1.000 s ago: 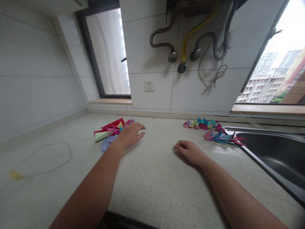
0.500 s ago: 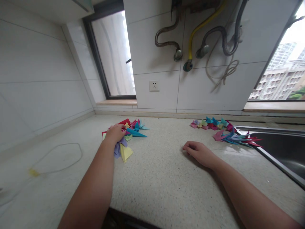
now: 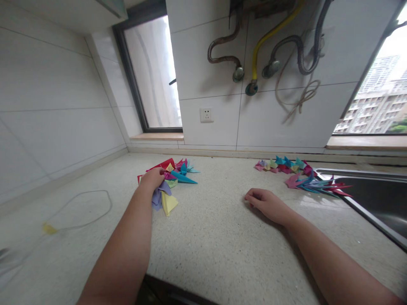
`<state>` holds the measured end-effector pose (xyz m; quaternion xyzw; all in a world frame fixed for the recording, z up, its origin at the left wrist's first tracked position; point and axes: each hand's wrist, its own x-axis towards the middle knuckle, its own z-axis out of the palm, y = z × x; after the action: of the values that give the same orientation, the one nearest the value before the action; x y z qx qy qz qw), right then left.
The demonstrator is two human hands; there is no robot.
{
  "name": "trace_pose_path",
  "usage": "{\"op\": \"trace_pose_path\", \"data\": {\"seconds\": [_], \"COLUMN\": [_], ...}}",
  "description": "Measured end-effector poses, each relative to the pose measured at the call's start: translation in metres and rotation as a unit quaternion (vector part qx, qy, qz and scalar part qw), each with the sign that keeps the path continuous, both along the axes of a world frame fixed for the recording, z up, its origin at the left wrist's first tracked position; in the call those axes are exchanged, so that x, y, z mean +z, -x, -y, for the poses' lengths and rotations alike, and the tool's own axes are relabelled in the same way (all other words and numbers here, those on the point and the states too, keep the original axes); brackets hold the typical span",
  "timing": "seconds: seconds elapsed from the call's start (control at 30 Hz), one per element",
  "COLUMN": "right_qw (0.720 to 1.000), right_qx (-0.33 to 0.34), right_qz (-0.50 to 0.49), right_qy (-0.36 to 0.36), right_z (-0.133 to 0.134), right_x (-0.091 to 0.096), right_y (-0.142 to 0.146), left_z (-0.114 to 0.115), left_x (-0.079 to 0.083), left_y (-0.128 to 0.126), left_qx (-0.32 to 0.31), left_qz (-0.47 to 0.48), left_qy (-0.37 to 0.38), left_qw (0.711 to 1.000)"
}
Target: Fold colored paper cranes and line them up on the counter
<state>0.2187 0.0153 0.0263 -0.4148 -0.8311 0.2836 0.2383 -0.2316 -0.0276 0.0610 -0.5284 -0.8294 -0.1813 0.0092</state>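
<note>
My left hand (image 3: 153,178) reaches into a pile of folded paper pieces on the left of the counter. Its fingers are bent together at the pile, and whatever they pinch is hidden. Around it lie a blue pointed paper piece (image 3: 184,177), a purple folded paper (image 3: 158,198), a yellow folded paper (image 3: 169,203) and a red paper (image 3: 165,164), with small origami figures (image 3: 182,166) behind. My right hand (image 3: 263,200) rests on the counter, its fingers curled closed and nothing showing in them. It is apart from the papers to its right.
A row of small origami figures (image 3: 282,164) lies at the back right, with a bunch of pointed folded papers (image 3: 310,183) reaching over the rim of the sink (image 3: 346,201). A thin cord (image 3: 79,228) lies at left. Hoses (image 3: 259,46) and a socket (image 3: 206,115) are on the wall.
The left hand's fingers have lowered and drawn in slightly at the paper pile. My right hand and the papers stay the same, apart from a small shift of the view.
</note>
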Motion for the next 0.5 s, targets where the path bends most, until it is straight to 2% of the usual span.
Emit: {"op": "trace_pose_path", "data": {"seconds": [0.27, 0.5], "right_qw": [1.000, 1.000], "right_qx": [0.005, 0.002], "right_qz": [0.002, 0.009], "right_qy": [-0.008, -0.006], "right_z": [0.0017, 0.0010], "right_x": [0.0022, 0.0021], "right_y": [0.0004, 0.0005], "left_z": [0.0021, 0.0008], "left_x": [0.0013, -0.0006], "left_y": [-0.0019, 0.0028], "left_qx": [-0.007, 0.038], "left_qz": [0.017, -0.023], "left_qy": [0.005, -0.007], "left_qw": [1.000, 0.999]}}
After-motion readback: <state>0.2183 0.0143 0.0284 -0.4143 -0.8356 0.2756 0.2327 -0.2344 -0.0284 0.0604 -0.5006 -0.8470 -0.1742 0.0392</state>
